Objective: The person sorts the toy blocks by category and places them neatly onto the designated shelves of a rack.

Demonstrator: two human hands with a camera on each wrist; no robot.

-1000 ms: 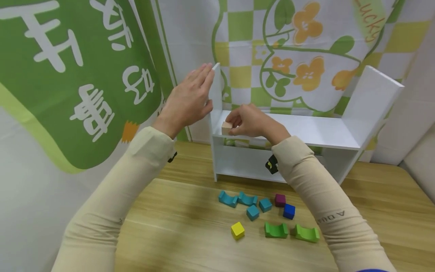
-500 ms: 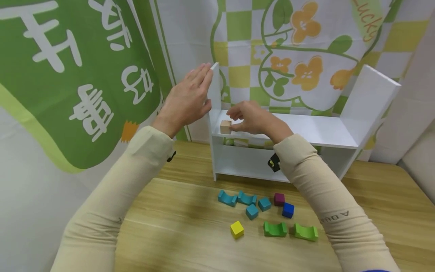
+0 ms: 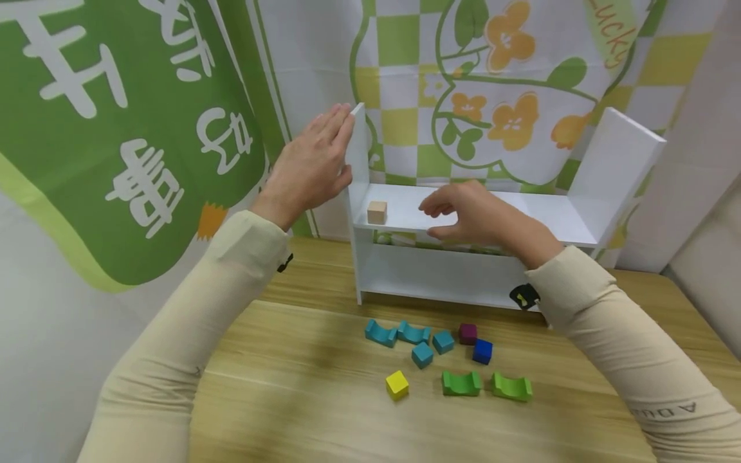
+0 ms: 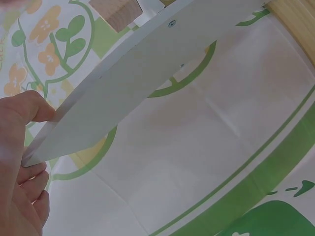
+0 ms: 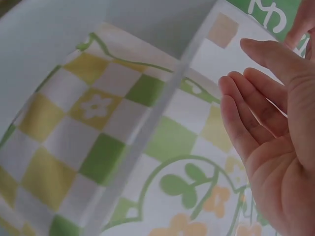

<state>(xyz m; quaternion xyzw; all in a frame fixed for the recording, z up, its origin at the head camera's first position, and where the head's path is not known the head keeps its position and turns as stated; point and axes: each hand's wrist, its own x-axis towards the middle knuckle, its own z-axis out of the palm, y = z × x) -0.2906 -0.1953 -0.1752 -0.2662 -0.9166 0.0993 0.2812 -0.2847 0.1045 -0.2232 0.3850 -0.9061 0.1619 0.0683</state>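
A white two-tier shelf (image 3: 417,273) stands at the back of the table. My left hand (image 3: 307,164) holds the top of its left side panel (image 4: 123,93); in the left wrist view the thumb and the fingers lie on opposite sides of the board. On the upper board, close to that panel, sits a plain wooden cube (image 3: 377,212). To the right of the cube, apart from it, is my right hand (image 3: 480,215), with fingers loosely bent and nothing in them. The right wrist view shows the same cube (image 5: 223,30) beyond the fingertips.
On the table in front lie two teal curved blocks (image 3: 381,333), two teal cubes (image 3: 422,354), a maroon cube (image 3: 467,334), a blue cube (image 3: 483,351), a yellow cube (image 3: 397,385) and two green curved blocks (image 3: 460,384). A patterned cloth (image 3: 399,125) hangs behind the shelf.
My right hand has let go of the wooden cube and drawn away to the right. The cube stays on the upper board, and my left hand keeps its hold on the side panel.
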